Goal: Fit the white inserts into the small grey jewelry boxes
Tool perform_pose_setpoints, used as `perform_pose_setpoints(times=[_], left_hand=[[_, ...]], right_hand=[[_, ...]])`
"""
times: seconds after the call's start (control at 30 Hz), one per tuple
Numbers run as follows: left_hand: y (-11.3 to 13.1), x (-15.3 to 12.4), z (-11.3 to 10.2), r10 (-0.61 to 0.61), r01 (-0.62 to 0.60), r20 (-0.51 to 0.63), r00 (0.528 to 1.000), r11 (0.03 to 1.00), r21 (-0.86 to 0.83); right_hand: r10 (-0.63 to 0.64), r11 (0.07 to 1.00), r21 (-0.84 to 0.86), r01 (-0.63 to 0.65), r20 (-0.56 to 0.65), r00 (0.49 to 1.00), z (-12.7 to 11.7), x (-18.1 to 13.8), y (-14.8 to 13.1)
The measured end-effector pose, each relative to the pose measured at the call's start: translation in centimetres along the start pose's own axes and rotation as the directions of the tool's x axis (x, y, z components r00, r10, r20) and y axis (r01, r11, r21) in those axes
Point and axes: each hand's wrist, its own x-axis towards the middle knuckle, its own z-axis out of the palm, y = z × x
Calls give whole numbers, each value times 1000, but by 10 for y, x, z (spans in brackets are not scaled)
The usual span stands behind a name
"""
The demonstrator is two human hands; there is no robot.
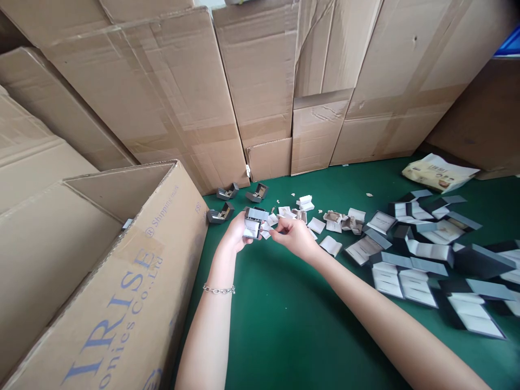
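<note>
While snug, left grip round box, right grip on card.

Hands at a small box over the green tabletop

The left hand grips a small open grey box; the right hand pinches a white slip beside it.

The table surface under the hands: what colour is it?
The table surface is dark green, clearest in the head view.
</note>
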Motion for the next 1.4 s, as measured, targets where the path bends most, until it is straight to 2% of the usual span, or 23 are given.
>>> perform_pose_setpoints(times=[0.07, 0.13, 0.3, 0.4, 0.53, 0.73, 0.8, 0.9, 0.97, 1.03, 1.1, 1.23, 1.4], left_hand=[[1, 0, 2, 3, -4, -43, 999, 1000, -23], [0, -1, 4, 19, -22, -54, 998, 999, -44], [-2, -2, 7, 66, -66, 68, 996, 998, 1], [-2, -4, 9, 80, -80, 53, 995, 997, -7], [-2, -4, 10, 96, -95, 41, 995, 995, -24], [-7, 3, 8, 80, -79, 55, 995, 997, -17], [-9, 4, 8, 70, -68, 55, 996, 997, -37], [-7, 3, 11, 47, -41, 55, 997, 994, -106], [-4, 2, 13, 47, -47, 2, 999, 989, -139], [-1, 0, 14, 58, -67, -60, 997, 985, -159], [2, -2, 15, 61, -74, -75, 995, 982, -176], [1, -5, 17, 68, -66, 7, 998, 981, -180], [-3, -5, 20, 147, -141, 17, 989, 974, -180]], right_hand=[[-98, 987, -132, 92, -40, 994, 1, -2, -1], [-111, 984, -146, 104, -43, 993, 1, -3, -2], [-13, 1000, 10, 13, 19, 1000, 1, -2, 2], [74, 993, 94, -73, -10, 997, 3, -2, 4], [211, 931, 298, -213, 40, 977, 7, -1, 8], [210, 882, 412, -230, 93, 973, 9, 0, 17], [186, 914, 353, -201, 77, 980, 6, 0, 16], [61, 996, 66, -63, 31, 998, -3, 1, 9], [-43, 991, -125, 47, 34, 998, -11, 2, 2], [-94, 974, -202, 101, 45, 995, -17, 3, -4], [-86, 979, -179, 93, 43, 995, -18, 3, -7], [-16, 997, -80, 18, 24, 1000, -13, 2, -5], [111, 988, 112, -111, 9, 994, -2, 1, -3]])
